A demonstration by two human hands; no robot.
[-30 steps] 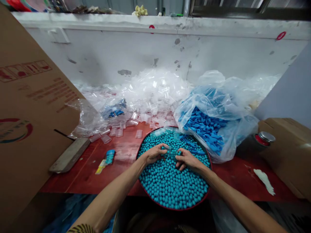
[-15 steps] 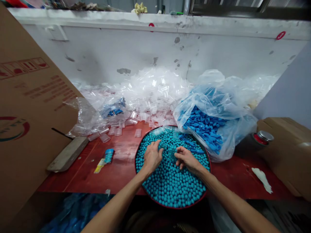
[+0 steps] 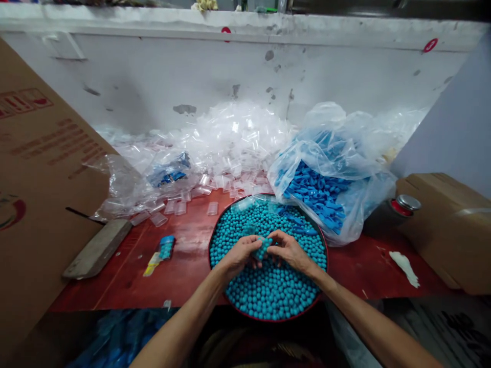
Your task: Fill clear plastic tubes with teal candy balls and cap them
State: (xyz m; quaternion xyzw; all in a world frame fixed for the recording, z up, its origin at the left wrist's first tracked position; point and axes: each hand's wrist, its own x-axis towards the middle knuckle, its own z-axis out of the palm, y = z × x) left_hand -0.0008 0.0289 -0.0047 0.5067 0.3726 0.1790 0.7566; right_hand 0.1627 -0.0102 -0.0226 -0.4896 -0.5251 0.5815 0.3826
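Observation:
Over the middle of a round tray (image 3: 210,255), which is full of small teal balls (image 3: 272,301), both hands meet at a small clear plastic container (image 3: 262,248) with teal balls inside. My left hand (image 3: 242,254) pinches it from the left between thumb and fingers. From the right, my right hand (image 3: 290,251) grips its other side, fingers curled. Several blue plastic pieces (image 3: 301,226) and clear containers (image 3: 245,203) lie on the balls at the tray's far side.
Behind the tray is a heap of clear containers (image 3: 238,138). A plastic bag of blue pieces (image 3: 318,197) stands back right, near a jar (image 3: 406,204) and a cardboard box (image 3: 441,225). Left are a filled container (image 3: 166,247), a grey block (image 3: 97,249) and a large carton (image 3: 49,194).
My left hand has moved right and closed on the container beside my right hand; its fingers were spread above the balls before. The camera view has shifted slightly.

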